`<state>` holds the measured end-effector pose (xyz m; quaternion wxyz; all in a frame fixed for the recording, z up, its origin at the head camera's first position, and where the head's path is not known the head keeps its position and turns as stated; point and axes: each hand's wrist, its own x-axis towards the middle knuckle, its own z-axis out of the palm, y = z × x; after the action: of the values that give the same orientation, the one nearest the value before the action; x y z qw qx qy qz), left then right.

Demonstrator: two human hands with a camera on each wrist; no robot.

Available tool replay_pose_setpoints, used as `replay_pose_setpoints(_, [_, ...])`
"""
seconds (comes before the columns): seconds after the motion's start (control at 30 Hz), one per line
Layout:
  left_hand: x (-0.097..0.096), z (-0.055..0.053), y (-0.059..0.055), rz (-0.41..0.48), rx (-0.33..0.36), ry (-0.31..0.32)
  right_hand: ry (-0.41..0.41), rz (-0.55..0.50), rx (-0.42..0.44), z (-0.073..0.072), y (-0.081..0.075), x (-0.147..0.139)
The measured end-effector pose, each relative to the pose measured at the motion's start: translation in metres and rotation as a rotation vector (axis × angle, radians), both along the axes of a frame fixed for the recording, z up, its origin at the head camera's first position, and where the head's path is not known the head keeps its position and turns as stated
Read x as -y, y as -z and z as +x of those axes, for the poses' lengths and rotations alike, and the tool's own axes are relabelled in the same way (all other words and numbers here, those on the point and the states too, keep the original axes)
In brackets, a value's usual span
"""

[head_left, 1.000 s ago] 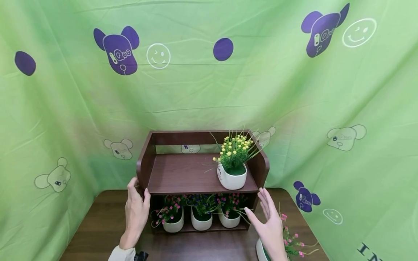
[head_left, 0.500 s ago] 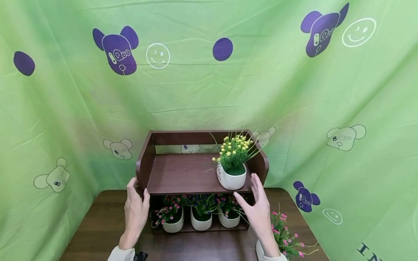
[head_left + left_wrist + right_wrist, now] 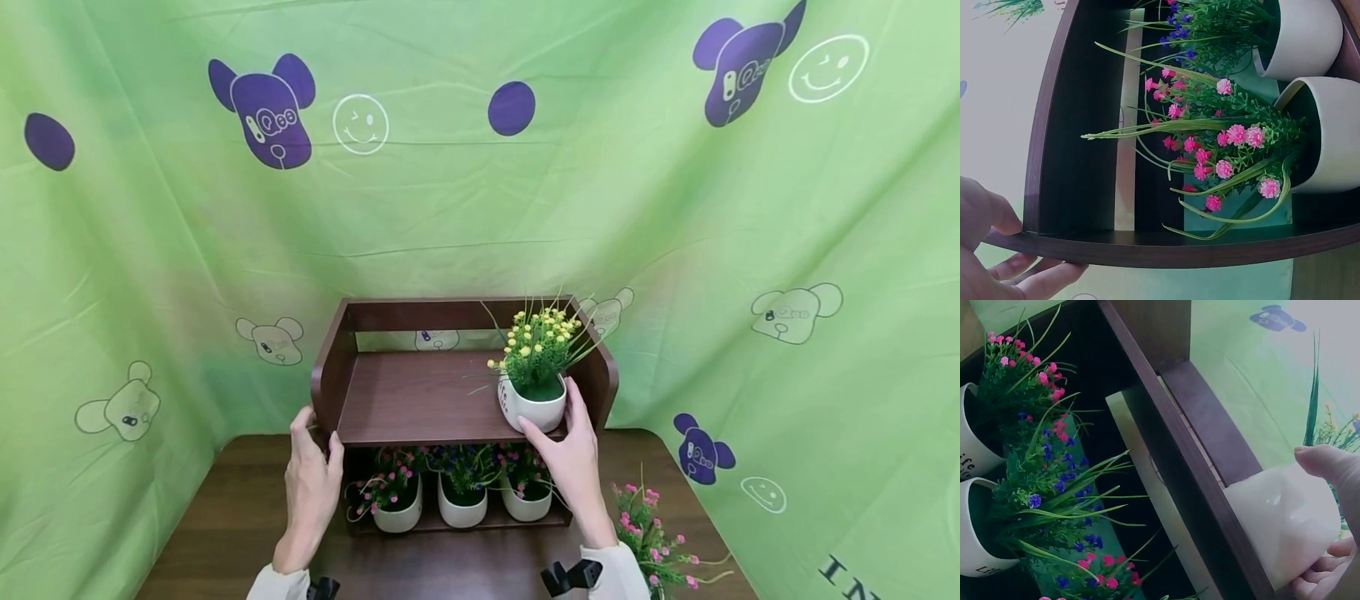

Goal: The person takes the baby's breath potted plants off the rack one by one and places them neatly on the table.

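My left hand (image 3: 313, 475) grips the left side panel of a dark brown two-tier shelf (image 3: 412, 404). In the left wrist view its thumb lies inside the corner and its fingers (image 3: 1054, 281) outside the panel. At the right end of the upper tier stands a white pot (image 3: 534, 410) of yellow artificial flowers. My right hand (image 3: 576, 458) holds this pot from the front right, thumb on one side and fingers on the other. The right wrist view shows the thumb (image 3: 1322, 461) by the rim of the pot (image 3: 1285, 519) and the fingers curled under its far side.
On the lower tier stand three white pots, with pink (image 3: 399, 518), blue (image 3: 462, 512) and pink (image 3: 527, 506) flowers. Another pink-flowered plant (image 3: 651, 537) is on the brown table (image 3: 217, 508) at the right, partly behind my right sleeve. Green printed cloth (image 3: 450, 208) hangs behind.
My right hand has moved left and up from beside the shelf's right front corner and has taken hold of the yellow-flower pot. My left hand has stayed on the side panel.
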<state>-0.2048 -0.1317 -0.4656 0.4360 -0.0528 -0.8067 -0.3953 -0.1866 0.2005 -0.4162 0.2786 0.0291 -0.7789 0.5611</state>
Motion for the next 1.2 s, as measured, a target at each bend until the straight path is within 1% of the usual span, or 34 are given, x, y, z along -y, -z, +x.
replay_pose_setpoints(0.07, [0.0, 0.0, -0.001, 0.002, -0.003, 0.0, 0.023, 0.025, 0.003, -0.006, 0.004, -0.002])
replay_pose_setpoints(0.27, [0.0, 0.0, -0.001, 0.005, 0.005, -0.003, 0.095, 0.083, 0.011, -0.014, 0.008, -0.001])
replay_pose_setpoints(0.47, [0.0, 0.0, -0.001, 0.002, 0.007, -0.003, 0.136, 0.076, 0.025, -0.02, 0.008, 0.0])
replay_pose_setpoints(0.63, [0.0, 0.0, -0.001, 0.003, 0.01, -0.006, 0.157, 0.054, 0.001, -0.021, 0.008, 0.001])
replay_pose_setpoints(0.77, [0.001, -0.001, -0.001, 0.0, 0.007, 0.0, 0.167, 0.031, -0.021, -0.017, 0.01, 0.0])
replay_pose_setpoints(0.93, [0.001, -0.001, -0.001, 0.005, 0.006, -0.005, 0.143, -0.014, -0.031, -0.009, 0.012, -0.002])
replay_pose_setpoints(1.1, [0.001, -0.001, -0.001, 0.006, 0.007, -0.001, 0.11, -0.09, -0.032, 0.007, 0.012, -0.005])
replay_pose_setpoints(1.2, [0.0, 0.0, -0.001, 0.006, 0.01, -0.005, 0.095, -0.116, -0.023, 0.022, 0.004, -0.004])
